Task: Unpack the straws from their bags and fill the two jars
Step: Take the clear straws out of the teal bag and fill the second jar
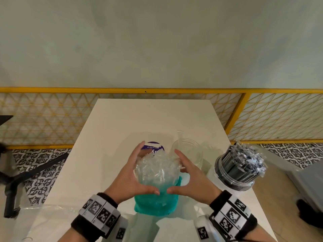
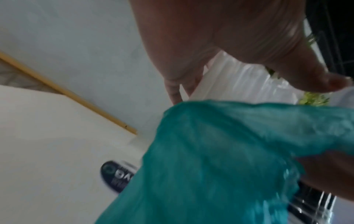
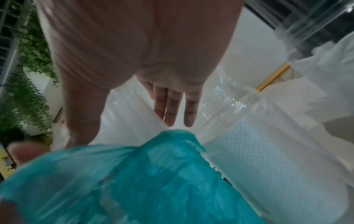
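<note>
Between both cupped hands, left hand (image 1: 130, 173) and right hand (image 1: 189, 175), a teal bag (image 1: 155, 201) holds clear straws (image 1: 155, 165).

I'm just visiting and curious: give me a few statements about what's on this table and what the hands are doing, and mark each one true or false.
1. Both hands, left hand and right hand, cup a bundle of clear straws. True.
2. The bundle's lower part sits in a red bag. False: the bag is teal.
3. The jar at the right edge holds dark wrapped straws. True.
4. The clear jar behind the hands is packed full. False: it looks nearly empty, with about one straw standing in it.
5. A purple lid lies on the white table. True.
</note>
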Available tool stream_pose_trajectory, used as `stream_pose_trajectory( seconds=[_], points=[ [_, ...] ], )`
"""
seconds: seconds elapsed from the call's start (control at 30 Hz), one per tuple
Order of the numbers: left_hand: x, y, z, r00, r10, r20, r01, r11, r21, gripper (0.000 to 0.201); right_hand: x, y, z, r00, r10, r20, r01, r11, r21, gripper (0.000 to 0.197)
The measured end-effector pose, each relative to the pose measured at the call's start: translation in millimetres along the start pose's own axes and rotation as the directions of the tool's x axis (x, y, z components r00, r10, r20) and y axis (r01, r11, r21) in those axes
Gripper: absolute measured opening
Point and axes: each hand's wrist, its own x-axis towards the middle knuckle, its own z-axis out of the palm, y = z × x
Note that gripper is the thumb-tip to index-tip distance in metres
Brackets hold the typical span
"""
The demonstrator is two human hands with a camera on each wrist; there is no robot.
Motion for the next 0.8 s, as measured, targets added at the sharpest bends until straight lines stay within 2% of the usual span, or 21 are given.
stream_pose_trajectory(
  seconds=[0.07, 0.13, 0.23, 0.3, 0.4, 0.57, 0.8],
  points=[
    [7, 17, -3, 0.998, 0.065, 0.015, -0.067, 0.994, 0.092, 0.12, 8, 0, 3, 0.999, -0.036, -0.032, 0.036, 0.999, -0.024, 0.081],
    [13, 32, -1, 0.987, 0.122, 0.101, -0.146, 0.946, 0.288, 0.109, 14, -1, 5, 0.997, -0.055, -0.045, 0.054, 0.998, -0.012, 0.063],
    [17, 40, 7, 0.958, 0.165, 0.233, -0.266, 0.815, 0.515, 0.101, 19, 1, 10, 0.998, -0.043, -0.042, 0.045, 0.997, 0.06, 0.056],
    [19, 39, 11, 0.953, 0.185, 0.241, -0.294, 0.759, 0.58, 0.09, 20, 4, 11, 0.998, -0.051, -0.04, 0.055, 0.993, 0.1, 0.056],
    [20, 32, 12, 0.954, 0.238, 0.182, -0.299, 0.748, 0.592, 0.062, 18, 6, 8, 0.996, -0.064, -0.065, 0.073, 0.987, 0.142, 0.045],
    [21, 25, 11, 0.963, 0.222, 0.152, -0.269, 0.792, 0.549, 0.063, 11, 1, 2, 0.991, -0.081, -0.108, 0.1, 0.979, 0.175, 0.036],
    [22, 17, 9, 0.964, 0.252, 0.088, -0.255, 0.774, 0.58, 0.041, 4, -6, -1, 0.986, -0.095, -0.137, 0.129, 0.954, 0.27, 0.03]
  ],
)
